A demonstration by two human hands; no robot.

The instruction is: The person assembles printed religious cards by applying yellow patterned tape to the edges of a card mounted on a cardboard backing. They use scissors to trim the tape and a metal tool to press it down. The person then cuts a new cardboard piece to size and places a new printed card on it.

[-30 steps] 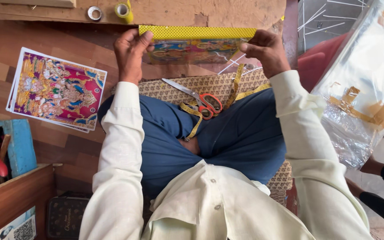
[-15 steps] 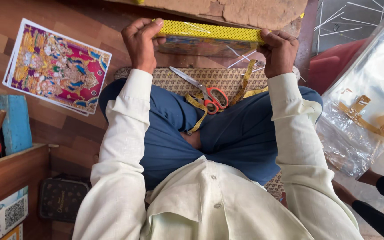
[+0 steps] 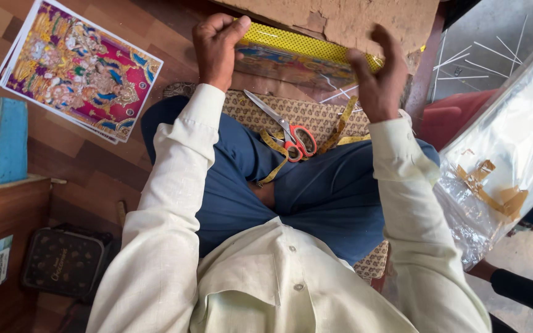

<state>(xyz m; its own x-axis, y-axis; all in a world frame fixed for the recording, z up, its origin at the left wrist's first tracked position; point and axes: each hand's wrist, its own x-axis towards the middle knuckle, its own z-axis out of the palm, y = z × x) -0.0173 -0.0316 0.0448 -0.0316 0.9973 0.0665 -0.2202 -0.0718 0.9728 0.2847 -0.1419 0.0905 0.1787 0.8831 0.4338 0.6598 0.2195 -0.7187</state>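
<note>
Long cream shirt sleeves (image 3: 174,203) with plain cuffs, a buttoned cream shirt front (image 3: 279,277), and dark blue trousers (image 3: 316,197) over the crossed legs.

Evenly lit by soft daylight, brightest right of the scissors (image 3: 294,137), with white glare across the clear plastic sheeting (image 3: 513,154) there. Dimmer and warmer left of the scissors, faint shadows only. Sharp around the scissors, slightly soft and stretched by wide-angle distortion toward the frame edges
</note>
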